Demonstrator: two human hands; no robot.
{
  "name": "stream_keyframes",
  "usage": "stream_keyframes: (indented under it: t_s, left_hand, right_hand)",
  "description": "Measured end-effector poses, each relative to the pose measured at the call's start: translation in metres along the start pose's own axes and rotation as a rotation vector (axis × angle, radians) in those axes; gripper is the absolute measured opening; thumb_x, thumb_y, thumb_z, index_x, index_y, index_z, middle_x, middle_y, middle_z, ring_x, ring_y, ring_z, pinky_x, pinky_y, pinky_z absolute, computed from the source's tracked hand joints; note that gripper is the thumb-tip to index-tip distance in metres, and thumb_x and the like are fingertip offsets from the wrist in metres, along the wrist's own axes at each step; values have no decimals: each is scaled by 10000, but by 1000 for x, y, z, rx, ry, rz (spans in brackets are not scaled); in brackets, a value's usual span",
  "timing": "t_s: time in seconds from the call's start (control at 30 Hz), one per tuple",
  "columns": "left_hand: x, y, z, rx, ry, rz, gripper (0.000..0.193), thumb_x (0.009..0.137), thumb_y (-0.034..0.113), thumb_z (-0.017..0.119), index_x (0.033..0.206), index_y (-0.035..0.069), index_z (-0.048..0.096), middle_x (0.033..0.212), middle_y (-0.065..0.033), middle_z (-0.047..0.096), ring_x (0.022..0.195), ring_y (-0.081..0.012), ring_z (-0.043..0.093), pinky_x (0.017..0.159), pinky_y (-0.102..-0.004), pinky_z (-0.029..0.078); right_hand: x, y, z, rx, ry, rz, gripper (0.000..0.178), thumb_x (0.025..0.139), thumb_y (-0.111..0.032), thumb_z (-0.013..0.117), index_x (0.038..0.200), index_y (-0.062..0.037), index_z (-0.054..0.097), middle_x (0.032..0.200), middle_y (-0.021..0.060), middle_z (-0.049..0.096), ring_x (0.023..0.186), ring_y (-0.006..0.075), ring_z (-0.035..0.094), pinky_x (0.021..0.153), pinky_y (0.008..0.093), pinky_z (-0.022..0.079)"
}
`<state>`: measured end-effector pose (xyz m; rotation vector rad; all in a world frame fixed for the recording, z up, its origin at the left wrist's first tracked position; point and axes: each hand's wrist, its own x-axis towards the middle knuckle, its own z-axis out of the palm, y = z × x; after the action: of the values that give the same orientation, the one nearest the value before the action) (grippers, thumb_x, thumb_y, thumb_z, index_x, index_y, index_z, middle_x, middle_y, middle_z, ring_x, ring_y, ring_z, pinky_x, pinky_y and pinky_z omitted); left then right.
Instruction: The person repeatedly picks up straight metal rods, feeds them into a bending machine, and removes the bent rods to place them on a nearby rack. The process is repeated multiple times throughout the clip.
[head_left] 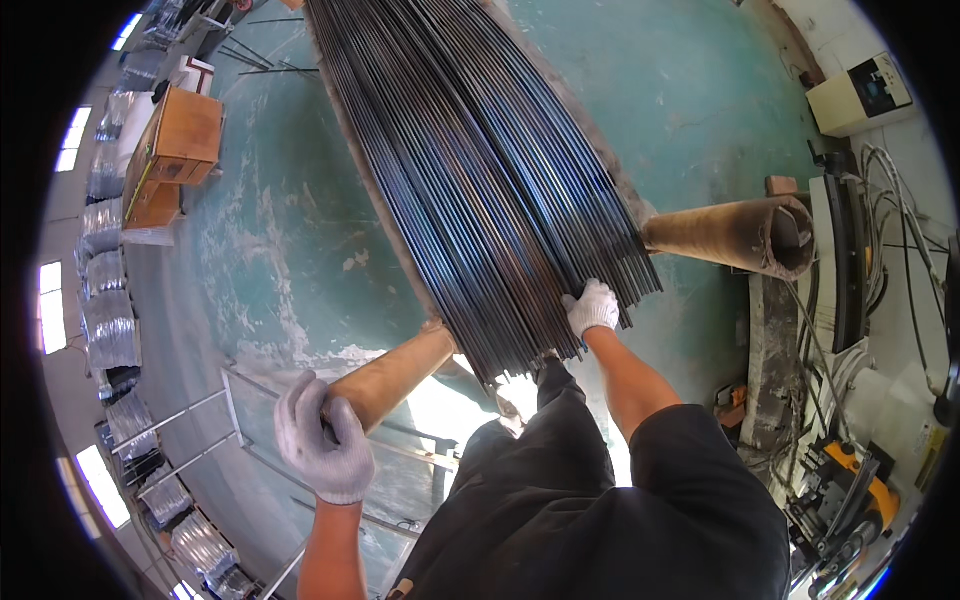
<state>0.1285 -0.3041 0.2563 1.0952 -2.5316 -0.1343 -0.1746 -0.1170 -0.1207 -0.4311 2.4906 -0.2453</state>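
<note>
My left hand (322,440), in a pale knitted glove, is curled at the near end of a brown tube (395,378). Its fingers and thumb appear to close on the tube's rim, partly hiding that end. To the right, my right hand (594,307), in a white glove, is at the near ends of a wide layer of long dark metal rods (480,190). Its thumb lies over the rods and its fingers curl among their ends; the fingertips are hidden. The rods run side by side away from me, with uneven near ends.
A second brown hollow tube (720,238) sticks out to the right. Cables and machine parts (850,500) crowd the right side. A wooden cabinet (180,140) stands far left, near wrapped bundles (110,320). A metal frame (235,410) is at lower left, on the green floor.
</note>
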Motion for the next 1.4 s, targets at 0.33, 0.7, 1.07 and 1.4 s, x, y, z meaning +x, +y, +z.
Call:
stream_keyframes:
  t_s: [0.33, 0.7, 1.07, 1.4]
  left_hand:
    - [-4, 0, -4, 71, -42, 1, 271, 942, 28, 693, 1211, -2, 718, 1280, -217, 733, 1149, -452, 677, 1049, -572, 518]
    - [-5, 6, -2, 85, -16, -26, 237, 942, 8, 693, 1177, 3, 721, 1252, -202, 732, 1138, -437, 675, 1034, -546, 528]
    - [-10, 6, -2, 69, 24, -12, 230, 930, 16, 715, 1160, 14, 731, 1232, -185, 746, 1108, -426, 688, 1021, -537, 544]
    - [-18, 0, -7, 82, 124, 121, 213, 910, 29, 733, 1122, 31, 713, 1200, -172, 745, 1089, -415, 692, 1009, -527, 540]
  right_hand:
    - [21, 5, -30, -86, -212, -128, 493, 930, -434, 872, 1181, -20, 778, 1199, 264, 810, 1188, 447, 773, 1042, 537, 614]
    - [18, 14, -16, 108, -242, 93, 523, 886, -378, 913, 1246, -21, 785, 1309, 289, 783, 1280, 452, 745, 1094, 521, 605]
    - [13, 24, -23, 160, -236, -116, 478, 943, -359, 872, 1235, 6, 774, 1196, 278, 802, 1160, 446, 768, 1012, 522, 615]
    - [-64, 37, -60, 949, -515, -47, 336, 1151, -327, 693, 1068, -3, 672, 791, 79, 677, 592, 209, 650, 528, 389, 535]
